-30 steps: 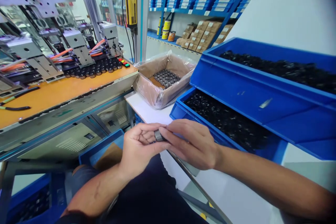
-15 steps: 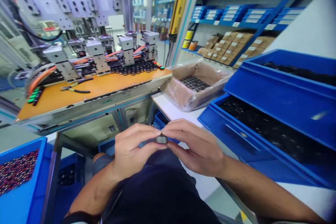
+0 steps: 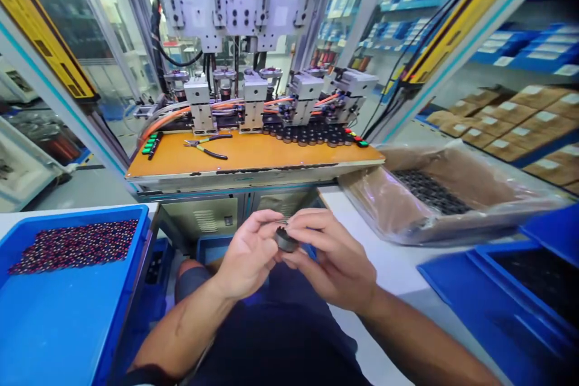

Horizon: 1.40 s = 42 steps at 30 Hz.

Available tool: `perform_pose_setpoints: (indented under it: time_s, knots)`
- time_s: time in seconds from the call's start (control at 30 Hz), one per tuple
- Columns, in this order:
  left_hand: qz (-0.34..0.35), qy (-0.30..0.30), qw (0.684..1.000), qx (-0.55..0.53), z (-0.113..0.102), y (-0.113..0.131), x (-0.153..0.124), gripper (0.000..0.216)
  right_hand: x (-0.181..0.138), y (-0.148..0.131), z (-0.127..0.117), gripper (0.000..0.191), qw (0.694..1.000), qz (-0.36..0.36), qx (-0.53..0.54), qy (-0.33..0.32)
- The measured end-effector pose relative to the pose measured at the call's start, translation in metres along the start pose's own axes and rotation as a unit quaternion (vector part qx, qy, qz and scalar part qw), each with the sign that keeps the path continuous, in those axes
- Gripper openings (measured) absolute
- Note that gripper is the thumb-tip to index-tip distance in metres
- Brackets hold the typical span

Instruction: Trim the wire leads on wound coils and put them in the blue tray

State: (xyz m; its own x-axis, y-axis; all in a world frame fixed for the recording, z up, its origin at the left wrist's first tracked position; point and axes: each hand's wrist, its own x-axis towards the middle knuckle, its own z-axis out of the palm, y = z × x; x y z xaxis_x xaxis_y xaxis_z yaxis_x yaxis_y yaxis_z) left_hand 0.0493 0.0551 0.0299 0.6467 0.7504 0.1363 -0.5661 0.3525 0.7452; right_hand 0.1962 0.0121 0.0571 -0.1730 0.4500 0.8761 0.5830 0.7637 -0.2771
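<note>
Between my two hands, above my lap, is a small round dark-grey part [image 3: 286,240] with a notched black top. My left hand [image 3: 253,250] pinches it from the left, its thumb against the side. From the right, my right hand [image 3: 332,253] grips the same part with thumb and fingertips. A thin piece shows at the fingertips above the part, too small to make out. Both hands touch the part, and their fingers hide some of its rim.
Ahead stands a machine with an orange worktop [image 3: 257,160], bearing pliers [image 3: 208,147] and rows of black round parts [image 3: 312,135]. At left is a blue tray [image 3: 67,307] of small red-and-black pieces. A plastic-lined carton [image 3: 389,211] and a blue bin [image 3: 488,307] stand at right.
My view has swung left, bringing the machine to the middle and the blue tray further in. The round part is now tilted, showing its notched top; my fingers have shifted around it.
</note>
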Motion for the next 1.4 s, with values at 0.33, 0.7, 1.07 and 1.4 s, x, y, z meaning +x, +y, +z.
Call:
perform_pose_setpoints:
  time_s: [0.33,0.7,1.07,1.4]
  knots:
    - [0.301,0.044,0.890,0.339,-0.012,0.016,0.009,0.015,-0.001,0.013,0.012,0.025,0.995,0.038,0.093,-0.003]
    - [0.078,0.240,0.920,0.301,-0.065,-0.017,0.021,0.062,0.019,0.185,-0.015,0.019,0.976,0.030,-0.213,0.017]
    - [-0.111,0.321,0.903,0.264,-0.161,-0.064,-0.006,0.054,0.019,0.241,-0.029,0.041,0.928,0.013,-0.319,-0.190]
    - [-0.227,0.256,0.882,0.324,-0.165,-0.001,0.066,0.036,0.092,0.212,0.039,0.068,0.962,0.003,-0.149,-0.230]
